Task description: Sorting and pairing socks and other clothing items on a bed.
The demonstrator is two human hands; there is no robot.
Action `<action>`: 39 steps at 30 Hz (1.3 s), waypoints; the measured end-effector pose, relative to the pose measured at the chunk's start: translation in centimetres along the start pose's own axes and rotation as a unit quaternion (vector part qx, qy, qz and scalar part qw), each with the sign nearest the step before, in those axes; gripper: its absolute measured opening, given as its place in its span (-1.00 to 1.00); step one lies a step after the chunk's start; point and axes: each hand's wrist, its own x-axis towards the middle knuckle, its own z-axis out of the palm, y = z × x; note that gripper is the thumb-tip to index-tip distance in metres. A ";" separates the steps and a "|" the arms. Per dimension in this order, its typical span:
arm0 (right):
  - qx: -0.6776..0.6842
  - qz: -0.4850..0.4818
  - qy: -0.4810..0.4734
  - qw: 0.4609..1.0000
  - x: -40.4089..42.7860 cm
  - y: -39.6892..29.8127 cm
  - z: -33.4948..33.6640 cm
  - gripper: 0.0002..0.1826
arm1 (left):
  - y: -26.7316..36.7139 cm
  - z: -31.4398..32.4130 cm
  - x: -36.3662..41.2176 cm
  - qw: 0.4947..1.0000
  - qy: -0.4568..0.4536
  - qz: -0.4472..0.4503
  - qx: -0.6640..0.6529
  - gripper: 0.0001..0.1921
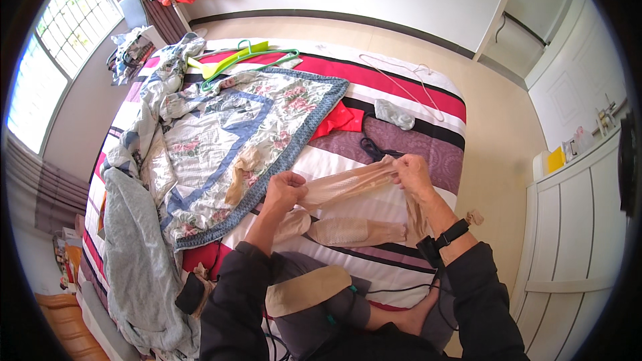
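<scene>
My left hand point(287, 192) pinches one end of a sheer beige stocking point(346, 183). At its other end, my right hand point(412, 175) grips the fabric, so it is stretched between the two above the striped bed. More beige fabric hangs below my right wrist; whether it belongs to the same piece I cannot tell. Under the stretched stocking a second beige stocking point(356, 231) lies flat on the bedspread, with another beige piece point(293, 225) partly behind my left forearm. A flat tan sock-shaped piece point(309, 291) rests across my leg.
A floral patchwork quilt point(215, 135) covers the bed's left side, with a tan sock point(243, 174) on it. Green hangers point(241, 62), a pink wire hanger point(401, 87), a grey bundle point(394, 114), red cloth point(337, 121) and a dark cord point(373, 149) lie beyond my hands.
</scene>
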 end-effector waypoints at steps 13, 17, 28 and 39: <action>-0.164 -0.098 0.066 0.979 3.5 4.4 1.1 -0.84 | -1.7 0.9 2.8 0.994 -0.001 -0.007 0.114 -0.75; -0.213 -0.151 0.075 0.962 3.7 5.5 1.0 -0.82 | -0.8 1.5 2.5 0.973 0.031 -0.017 0.226 -0.62; -0.287 -0.036 -0.010 0.957 2.6 2.4 1.2 -0.68 | 0.2 2.9 2.4 0.944 0.024 -0.026 0.329 -0.51; -0.136 -0.069 -0.003 0.988 2.4 2.6 0.8 -0.72 | 0.5 2.0 2.6 0.974 -0.050 -0.067 0.212 -0.72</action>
